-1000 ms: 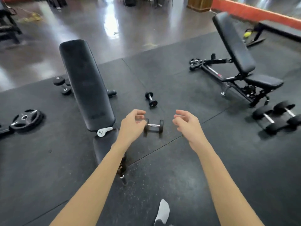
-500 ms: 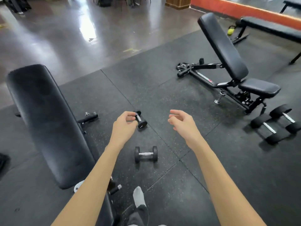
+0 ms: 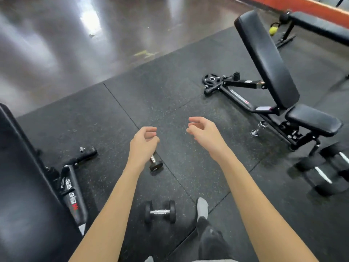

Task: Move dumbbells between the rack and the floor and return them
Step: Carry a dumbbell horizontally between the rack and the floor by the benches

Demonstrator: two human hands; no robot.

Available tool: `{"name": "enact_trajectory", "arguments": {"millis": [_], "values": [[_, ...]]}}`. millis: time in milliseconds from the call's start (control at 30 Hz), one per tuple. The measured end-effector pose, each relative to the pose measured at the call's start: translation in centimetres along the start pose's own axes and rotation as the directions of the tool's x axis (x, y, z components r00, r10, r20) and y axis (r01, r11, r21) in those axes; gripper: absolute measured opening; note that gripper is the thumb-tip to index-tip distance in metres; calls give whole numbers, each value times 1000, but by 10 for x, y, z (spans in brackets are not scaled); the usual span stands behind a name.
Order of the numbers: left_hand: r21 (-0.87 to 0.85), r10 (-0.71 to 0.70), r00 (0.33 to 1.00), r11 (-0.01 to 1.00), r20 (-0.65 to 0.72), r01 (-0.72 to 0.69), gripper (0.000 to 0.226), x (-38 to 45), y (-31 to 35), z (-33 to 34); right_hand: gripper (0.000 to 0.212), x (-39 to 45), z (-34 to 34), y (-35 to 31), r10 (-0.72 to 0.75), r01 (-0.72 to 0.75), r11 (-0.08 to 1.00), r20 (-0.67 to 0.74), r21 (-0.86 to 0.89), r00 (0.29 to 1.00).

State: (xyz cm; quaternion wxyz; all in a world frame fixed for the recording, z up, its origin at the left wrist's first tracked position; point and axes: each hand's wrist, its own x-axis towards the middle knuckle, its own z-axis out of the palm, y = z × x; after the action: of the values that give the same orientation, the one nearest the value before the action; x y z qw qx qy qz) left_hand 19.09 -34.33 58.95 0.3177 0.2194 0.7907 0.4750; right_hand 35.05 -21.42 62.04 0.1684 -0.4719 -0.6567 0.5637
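Observation:
Two small black dumbbells with chrome handles lie on the black rubber floor. One small dumbbell [image 3: 160, 212] lies flat near my feet. The other small dumbbell [image 3: 156, 163] is partly hidden under my left hand [image 3: 144, 141], which hovers above it with loosely curled fingers and holds nothing. My right hand [image 3: 204, 134] hangs in the air to the right, fingers loosely curled, also holding nothing. A pair of larger dumbbells [image 3: 323, 172] lies at the right edge. No rack is in view.
An incline bench [image 3: 268, 59] stands at the right with a weight plate [image 3: 211, 79] at its far foot. Another bench [image 3: 22, 186] fills the left edge, its frame [image 3: 72, 193] reaching toward the dumbbells. My socked foot [image 3: 202, 207] stands beside the near dumbbell. Polished floor lies beyond the mat.
The view has moved forward and down, so both small dumbbells now sit closer to me. My hands stay raised and empty; the left one now covers the farther small dumbbell.

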Motion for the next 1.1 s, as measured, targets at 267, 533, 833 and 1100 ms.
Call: {"name": "enact_trajectory", "arguments": {"millis": [267, 533, 833, 1100], "values": [[-182, -144, 961, 978, -237, 102, 30, 125, 43, 43, 40, 165, -16, -43, -18, 57, 986, 240, -160, 971], [-354, -374, 816, 908, -440, 225, 25, 214, 8, 24, 41, 296, 76, -65, 21, 114, 966, 508, -234, 861], [-543, -605, 572, 783, -554, 302, 21, 302, -50, -10, 41, 406, 190, -66, 119, 187, 924, 715, -333, 689], [-728, -801, 313, 596, -510, 339, 24, 375, -137, 31, 42, 496, 290, -4, 243, 282, 853, 813, -439, 530]]}}
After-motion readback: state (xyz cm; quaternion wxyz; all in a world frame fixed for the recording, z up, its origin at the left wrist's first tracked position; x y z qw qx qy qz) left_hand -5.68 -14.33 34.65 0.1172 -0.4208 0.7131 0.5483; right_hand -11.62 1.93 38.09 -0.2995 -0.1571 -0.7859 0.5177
